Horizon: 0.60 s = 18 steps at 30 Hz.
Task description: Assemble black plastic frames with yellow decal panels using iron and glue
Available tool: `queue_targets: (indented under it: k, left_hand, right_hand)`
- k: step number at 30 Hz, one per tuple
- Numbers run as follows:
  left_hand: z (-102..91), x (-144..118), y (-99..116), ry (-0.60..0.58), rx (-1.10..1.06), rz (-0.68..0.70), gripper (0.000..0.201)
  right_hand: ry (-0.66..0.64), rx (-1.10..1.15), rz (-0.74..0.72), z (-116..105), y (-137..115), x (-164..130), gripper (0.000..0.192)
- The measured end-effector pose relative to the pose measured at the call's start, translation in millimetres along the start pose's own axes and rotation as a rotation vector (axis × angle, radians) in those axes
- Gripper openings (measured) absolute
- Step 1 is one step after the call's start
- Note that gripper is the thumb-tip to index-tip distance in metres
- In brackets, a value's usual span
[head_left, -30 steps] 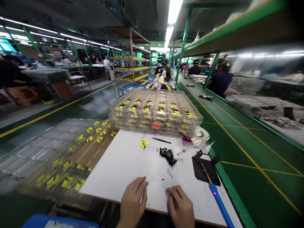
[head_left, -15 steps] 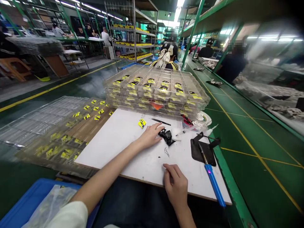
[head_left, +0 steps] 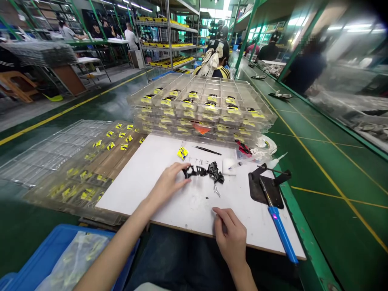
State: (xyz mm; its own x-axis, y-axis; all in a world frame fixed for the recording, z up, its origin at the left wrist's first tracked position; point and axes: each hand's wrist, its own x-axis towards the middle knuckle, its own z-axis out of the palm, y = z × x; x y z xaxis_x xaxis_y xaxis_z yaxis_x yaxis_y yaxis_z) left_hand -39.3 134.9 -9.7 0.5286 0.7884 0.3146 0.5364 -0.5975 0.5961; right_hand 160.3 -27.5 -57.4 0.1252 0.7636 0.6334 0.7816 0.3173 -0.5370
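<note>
Nearest, bottom left: a blue bin (head_left: 36, 258) with a clear plastic bag (head_left: 72, 258) inside, yellow bits showing through it; dark lap below the board edge.

Right hand (head_left: 232, 234) rests on the near edge of the white board (head_left: 157, 190), fingers curled loosely, palm down; grasping nothing that shows; thumb and forefinger close together, whether they pinch something small cannot be told.

Left hand (head_left: 168, 184) reaches forward over the board, forearm bare; thumb and fingertips pinch the near end of a black plastic part (head_left: 194, 171), a thin, openwork piece lying flat on the board; its far end is touching or just beside a small heap of black parts (head_left: 216, 173); a small metal clip (head_left: 216, 190) lies just this side of the heap.

Right of the board: a black stand (head_left: 266, 186) with a blue-handled soldering iron (head_left: 280, 228) laid across it, handle pointing toward the person, a small pink light on the handle.

Further on the board: a yellow-and-black part (head_left: 182, 152), loose; black tweezers (head_left: 207, 150); a syringe (head_left: 238, 165) near a white pad; red-handled cutters (head_left: 244, 147); a roll of tape (head_left: 266, 143) at the stack's right corner.

Left of the board: flat clear trays (head_left: 75, 169) holding scattered yellow parts.

Behind the board: a stack of clear compartment trays (head_left: 203, 109), a row of yellow-and-black parts in the top one.

Beyond: green worktop (head_left: 318, 161) with yellow lines running away on the right; a person (head_left: 216, 60) seated with their back turned; metal shelving (head_left: 169, 40) with yellow stock; other people at far benches.
</note>
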Motion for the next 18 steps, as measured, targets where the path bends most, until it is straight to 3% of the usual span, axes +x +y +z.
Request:
queue_targets:
  k: [4, 10, 14, 18]
  left_hand:
    - [7.3, -29, 4, -0.041, 0.07, -0.051, 0.038]
    - [10.8, -17, 3, -0.048, 0.1, -0.073, 0.05]
    - [-28.8, -17, -28, 0.041, 0.132, -0.146, 0.039]
    - [-98.9, -34, -106, 0.223, 0.274, -0.407, 0.025]
  right_hand:
    - [-0.01, 0.004, 0.023, 1, 1, -3, 0.023]
    - [-0.014, -0.01, 0.026, -1, 1, -2, 0.019]
    - [-0.002, -0.065, 0.009, -4, 0, -4, 0.018]
    - [0.002, -0.166, 0.031, -5, 1, -8, 0.017]
